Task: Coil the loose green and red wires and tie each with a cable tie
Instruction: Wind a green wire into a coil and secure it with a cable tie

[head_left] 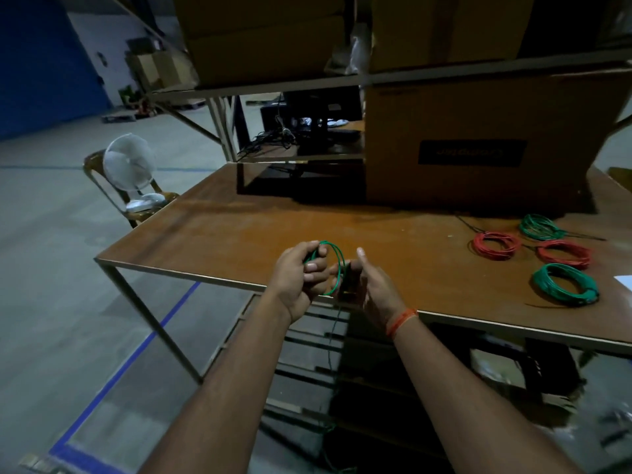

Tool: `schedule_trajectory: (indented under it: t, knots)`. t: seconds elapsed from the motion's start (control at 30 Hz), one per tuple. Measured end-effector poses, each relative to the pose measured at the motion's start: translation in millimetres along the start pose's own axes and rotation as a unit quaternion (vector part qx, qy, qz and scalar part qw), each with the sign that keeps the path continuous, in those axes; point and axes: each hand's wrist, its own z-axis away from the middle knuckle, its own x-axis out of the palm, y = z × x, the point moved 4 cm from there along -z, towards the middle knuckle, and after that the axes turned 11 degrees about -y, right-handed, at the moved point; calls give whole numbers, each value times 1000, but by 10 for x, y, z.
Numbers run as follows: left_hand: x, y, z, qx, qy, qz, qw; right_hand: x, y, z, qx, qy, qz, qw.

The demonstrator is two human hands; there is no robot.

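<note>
Coiling a green wire at the table's near edge — left hand pinches the loops, right hand curls around the strand. Next: draw up the hanging tail, loop again.

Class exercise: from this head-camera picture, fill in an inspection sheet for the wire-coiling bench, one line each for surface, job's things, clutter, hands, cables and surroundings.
Surface: brown wooden table on a metal frame, worn and dusty.
Job's things: partly wound green wire loop in hand; two finished green wire coils and two red wire coils lying at the table's right.
Clutter: large cardboard box at the back; white sheet corner at right edge.
Hands: left hand grips the loop; right hand holds it opposite, fingers curled.
Cables: the loop's loose green wire tail hangs below the table edge; cable ties too small to tell.
Surroundings: white fan on a chair, shelving with boxes, blue floor tape.
</note>
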Motion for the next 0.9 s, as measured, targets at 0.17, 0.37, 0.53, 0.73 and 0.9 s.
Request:
schedule_trajectory:
  t: [0.17, 0.37, 0.53, 0.73, 0.9]
  knots:
    - [54, -239, -67, -77, -54, 109, 990, -175, 12, 368, -75, 51, 72, 993]
    - [251, -634, -65, -163, -98, 34, 981, -284, -173, 779, -84, 126, 54, 987]
    - [464, -825, -71, -174, -115, -76, 975, -391, -294, 1037, -57, 170, 118, 977]
    - [775, -834, -61, -148, -111, -165, 969, -519, -519, 1168, -75, 160, 195, 965]
    - [1087, -824, -98, -142, -123, -31, 982, -703, -762, 1325, -91, 130, 203, 966]
